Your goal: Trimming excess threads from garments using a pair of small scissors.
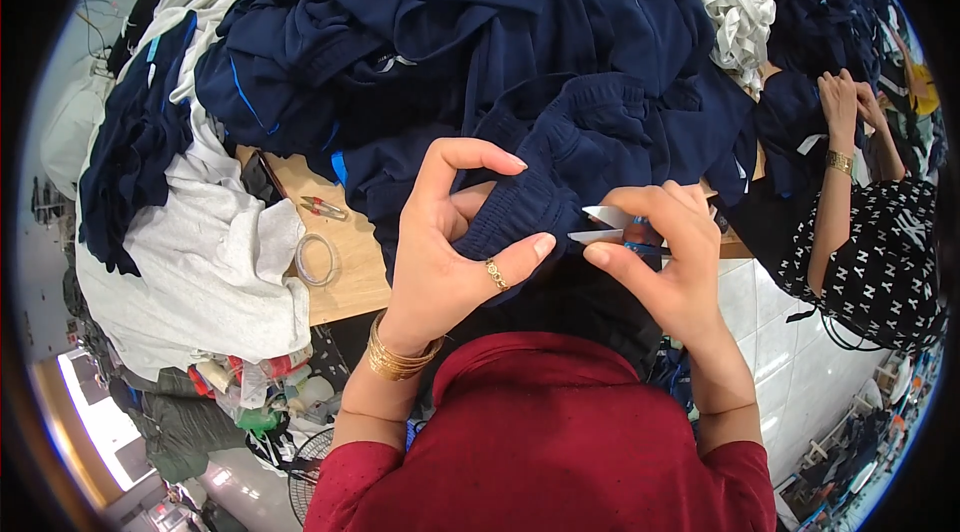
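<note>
In the middle of the head view, my left hand point(440, 247) holds the gathered elastic edge of a navy garment point(525, 202). Thumb and index finger stand apart in front while its other fingers curl into the cloth. My right hand point(683, 252) grips small thread snips point(597, 236) between thumb and fingers. Their two silver blades are parted and point left at the garment's edge, close to my left thumb. Part of the snips' handle is hidden in the right palm. Whether a thread lies between the blades is too small to tell.
A big heap of navy garments point(420, 12) covers the table beyond. Left lie light grey fabric point(220, 242), a tape roll point(317, 260) and another pair of snips point(324, 209). White strips point(735, 7) are bundled far right. A co-worker's hands point(845, 102) handle navy cloth at right.
</note>
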Action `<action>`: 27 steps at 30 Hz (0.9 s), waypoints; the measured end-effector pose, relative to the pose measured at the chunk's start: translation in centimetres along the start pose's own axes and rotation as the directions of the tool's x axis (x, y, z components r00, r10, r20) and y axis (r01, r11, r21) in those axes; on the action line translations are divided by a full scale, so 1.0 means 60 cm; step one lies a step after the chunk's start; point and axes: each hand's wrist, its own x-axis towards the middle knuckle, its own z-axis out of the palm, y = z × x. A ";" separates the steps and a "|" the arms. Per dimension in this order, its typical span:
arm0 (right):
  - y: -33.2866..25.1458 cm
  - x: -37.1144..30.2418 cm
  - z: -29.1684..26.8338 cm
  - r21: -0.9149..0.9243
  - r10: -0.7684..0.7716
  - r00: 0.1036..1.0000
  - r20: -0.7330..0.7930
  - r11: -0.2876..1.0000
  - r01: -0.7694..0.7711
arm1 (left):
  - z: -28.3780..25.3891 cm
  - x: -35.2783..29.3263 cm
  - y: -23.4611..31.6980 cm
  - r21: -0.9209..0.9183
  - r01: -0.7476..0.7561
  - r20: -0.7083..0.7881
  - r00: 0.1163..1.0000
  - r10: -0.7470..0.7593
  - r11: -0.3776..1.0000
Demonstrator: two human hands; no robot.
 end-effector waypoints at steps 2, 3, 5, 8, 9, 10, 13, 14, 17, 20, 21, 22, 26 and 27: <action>0.000 -0.001 0.001 -0.055 -0.033 0.999 -0.013 0.998 0.032 | -0.001 0.000 0.000 0.020 -0.015 -0.004 1.000 0.015 1.000; -0.001 -0.001 0.001 -0.108 -0.066 0.998 -0.023 0.992 0.063 | -0.001 -0.001 -0.001 0.024 -0.015 -0.004 1.000 0.015 1.000; -0.001 -0.001 0.000 -0.163 -0.101 0.994 -0.043 0.982 0.093 | -0.002 -0.002 -0.002 0.028 -0.014 -0.005 1.000 0.014 1.000; -0.003 -0.003 -0.001 -0.227 -0.151 0.987 -0.060 0.965 0.134 | -0.001 -0.002 -0.002 0.039 -0.026 -0.015 1.000 0.027 0.999; -0.004 -0.003 -0.002 -0.237 -0.165 0.985 -0.057 0.960 0.148 | -0.001 -0.001 -0.002 0.047 -0.034 -0.010 0.999 0.034 0.998; -0.005 -0.003 -0.003 -0.237 -0.165 0.985 -0.056 0.960 0.147 | -0.001 -0.001 -0.001 0.055 -0.041 -0.006 0.999 0.041 0.998; -0.008 -0.003 -0.004 -0.296 -0.188 0.982 -0.015 0.939 0.175 | -0.001 -0.001 -0.004 0.065 -0.046 -0.003 0.999 0.046 0.997; -0.008 -0.003 -0.003 -0.323 -0.202 0.979 -0.016 0.928 0.186 | -0.001 -0.001 -0.003 0.065 -0.046 -0.003 0.999 0.046 0.997; -0.011 -0.001 -0.004 -0.356 -0.214 0.977 -0.016 0.914 0.195 | -0.001 0.000 -0.002 0.097 -0.038 0.016 0.999 0.037 0.995; -0.012 0.000 -0.006 -0.362 -0.210 0.978 -0.006 0.912 0.194 | -0.001 0.000 -0.002 0.093 -0.054 0.018 0.998 0.053 0.994; -0.012 0.000 -0.007 -0.362 -0.207 0.978 0.002 0.912 0.194 | -0.001 0.000 -0.001 0.097 -0.045 0.029 0.999 0.042 0.994; -0.012 0.000 -0.008 -0.363 -0.207 0.978 0.001 0.912 0.193 | -0.002 0.000 0.001 0.101 -0.035 0.040 0.999 0.031 0.994; -0.013 -0.001 -0.010 -0.365 -0.212 0.977 0.031 0.907 0.209 | -0.001 -0.001 -0.002 0.135 -0.073 0.038 0.997 0.069 0.988; -0.014 -0.001 -0.010 -0.368 -0.209 0.977 0.039 0.906 0.208 | -0.001 -0.001 -0.002 0.133 -0.068 0.040 0.997 0.064 0.989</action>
